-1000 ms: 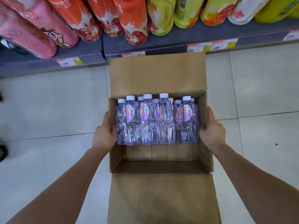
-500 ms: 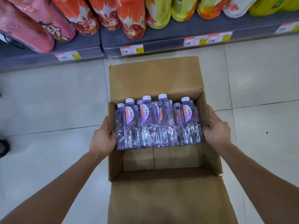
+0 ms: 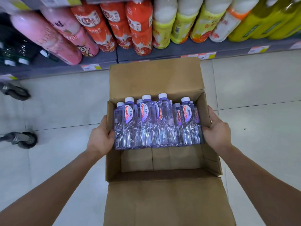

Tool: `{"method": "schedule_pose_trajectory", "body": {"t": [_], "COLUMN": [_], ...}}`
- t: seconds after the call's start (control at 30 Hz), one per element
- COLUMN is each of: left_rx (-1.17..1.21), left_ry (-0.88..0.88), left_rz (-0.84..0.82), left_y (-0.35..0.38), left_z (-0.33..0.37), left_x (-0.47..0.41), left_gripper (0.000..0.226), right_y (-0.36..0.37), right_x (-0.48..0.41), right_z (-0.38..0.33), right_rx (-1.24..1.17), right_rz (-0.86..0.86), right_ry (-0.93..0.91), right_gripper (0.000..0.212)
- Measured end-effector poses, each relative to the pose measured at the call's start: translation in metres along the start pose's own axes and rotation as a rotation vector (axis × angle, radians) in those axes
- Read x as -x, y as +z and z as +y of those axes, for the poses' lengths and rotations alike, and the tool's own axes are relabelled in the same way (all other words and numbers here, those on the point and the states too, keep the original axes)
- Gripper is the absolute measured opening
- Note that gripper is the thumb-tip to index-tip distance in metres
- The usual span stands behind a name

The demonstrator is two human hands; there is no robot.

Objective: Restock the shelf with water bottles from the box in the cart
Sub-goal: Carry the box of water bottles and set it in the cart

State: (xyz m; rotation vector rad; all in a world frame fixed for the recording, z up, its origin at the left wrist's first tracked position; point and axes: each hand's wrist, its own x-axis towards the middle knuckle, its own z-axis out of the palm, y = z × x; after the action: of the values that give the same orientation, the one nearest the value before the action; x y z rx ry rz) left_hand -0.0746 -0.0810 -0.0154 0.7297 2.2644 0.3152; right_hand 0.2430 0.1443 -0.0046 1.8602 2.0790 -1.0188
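Note:
An open cardboard box (image 3: 162, 160) hangs above the tiled floor, held between both hands. My left hand (image 3: 100, 137) grips its left wall and my right hand (image 3: 215, 132) grips its right wall, fingers curled over the rims. Several clear water bottles (image 3: 156, 123) with white caps and purple-red labels stand packed in the far half of the box. The near half of the box is bare cardboard. Both flaps are open, one toward the shelf, one toward me.
A low grey shelf (image 3: 162, 53) with price tags runs across the top, filled with pink, red, yellow and green drink bottles (image 3: 138, 26). Two dark cart wheels (image 3: 24, 139) stand on the floor at the left. Pale tiles surround the box.
The view has tilted up, so more of the shelf's drink bottles show. The box stays gripped in both hands, and two wheels have come into view at the left.

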Motion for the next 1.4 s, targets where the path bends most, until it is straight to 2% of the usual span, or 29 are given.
{"method": "schedule_pose_trajectory", "body": {"t": [0.2, 0.47, 0.73, 0.83, 1.0, 1.1, 1.23, 1.4], "left_rx": [0.045, 0.084, 0.093, 0.105, 0.118, 0.154, 0.250, 0.291], "left_ry": [-0.009, 0.003, -0.043, -0.056, -0.131, -0.160, -0.178, -0.214], "left_rz": [0.044, 0.159, 0.317, 0.390, 0.495, 0.514, 0.522, 0.526], "left_y": [-0.106, -0.247, -0.352, -0.380, -0.417, -0.438, -0.460, -0.493], "left_z": [0.026, 0.057, 0.064, 0.059, 0.042, 0.022, -0.019, -0.074], "left_x": [0.058, 0.146, 0.222, 0.256, 0.312, 0.341, 0.376, 0.401], "left_gripper": [0.052, 0.041, 0.052, 0.052, 0.049, 0.047, 0.054, 0.045], "right_y": [-0.075, -0.179, -0.244, -0.255, -0.260, -0.253, -0.233, -0.199], "right_x": [0.061, 0.135, 0.194, 0.211, 0.249, 0.274, 0.309, 0.351], "right_z": [-0.073, -0.183, -0.273, -0.301, -0.350, -0.379, -0.416, -0.468], "right_rx": [-0.023, -0.012, -0.009, -0.032, -0.047, 0.004, -0.010, 0.010], "right_rz": [0.049, 0.074, 0.069, 0.060, 0.043, 0.028, -0.063, -0.107], "right_ry": [-0.081, -0.188, -0.348, -0.428, -0.560, -0.633, -0.677, -0.717], "right_gripper": [0.084, 0.080, 0.088, 0.093, 0.086, 0.087, 0.090, 0.077]}}
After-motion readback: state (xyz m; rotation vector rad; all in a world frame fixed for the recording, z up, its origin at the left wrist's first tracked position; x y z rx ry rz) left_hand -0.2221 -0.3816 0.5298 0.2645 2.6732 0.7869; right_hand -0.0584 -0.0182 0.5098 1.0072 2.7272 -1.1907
